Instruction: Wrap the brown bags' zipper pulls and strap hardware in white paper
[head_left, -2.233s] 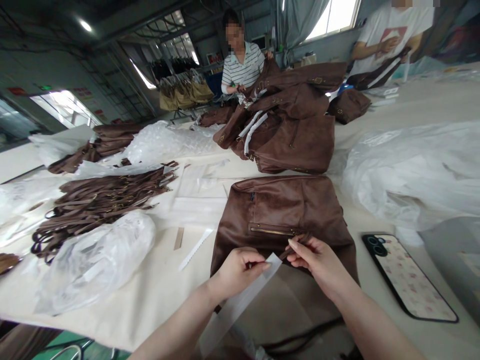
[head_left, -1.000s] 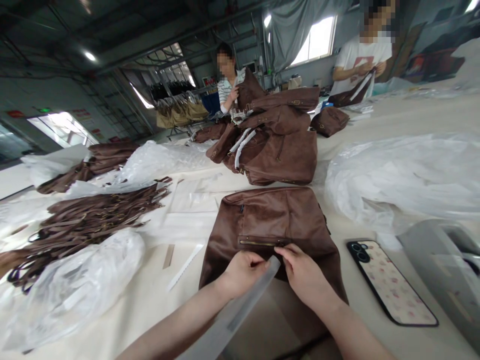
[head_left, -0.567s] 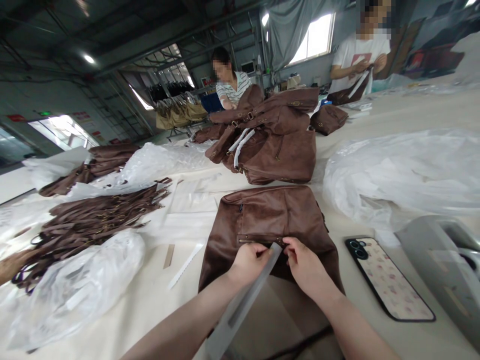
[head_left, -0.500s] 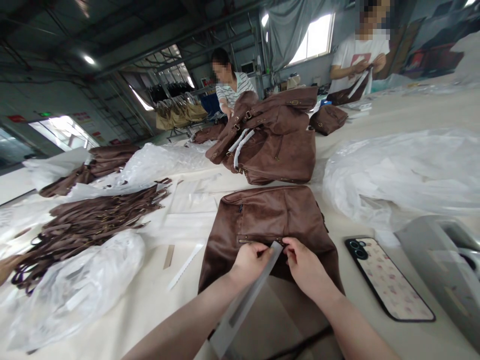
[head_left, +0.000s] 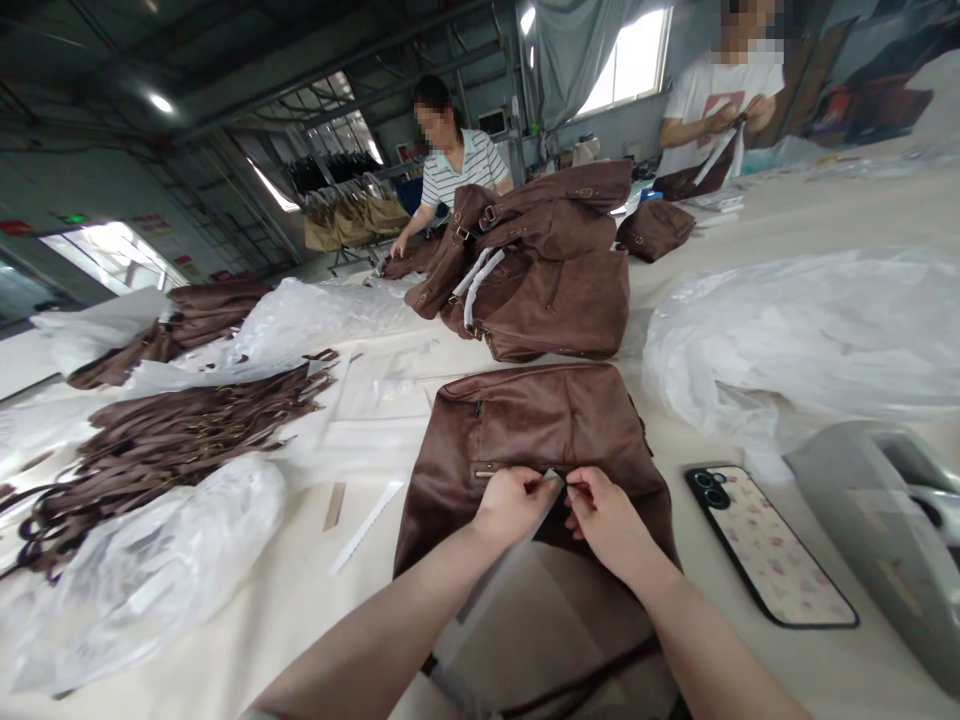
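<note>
A brown leather bag [head_left: 525, 420] lies on the pale table in front of me, a short brass zipper [head_left: 491, 472] across its face. My left hand [head_left: 514, 508] rests at the bag's middle, its fingers pinched on the upper end of a translucent whitish strip [head_left: 491, 590] that slants down to the lower left. Just right of the strip's tip, my right hand [head_left: 600, 512] has thumb and fingers pressed together at the bag's zipper line. What those fingertips hold is too small to make out.
Brown bags [head_left: 555, 280] are piled behind. Left are brown straps [head_left: 202, 425] and plastic wrapping [head_left: 172, 560]. Right are a phone [head_left: 784, 550], a grey dispenser-like object [head_left: 877, 530] and more plastic [head_left: 810, 340]. Two people [head_left: 461, 165] stand across the table.
My left hand has slid up the strip and covers more of its upper end. The view has shifted slightly. The person in stripes has straightened a little, with one arm stretched out leftward.
</note>
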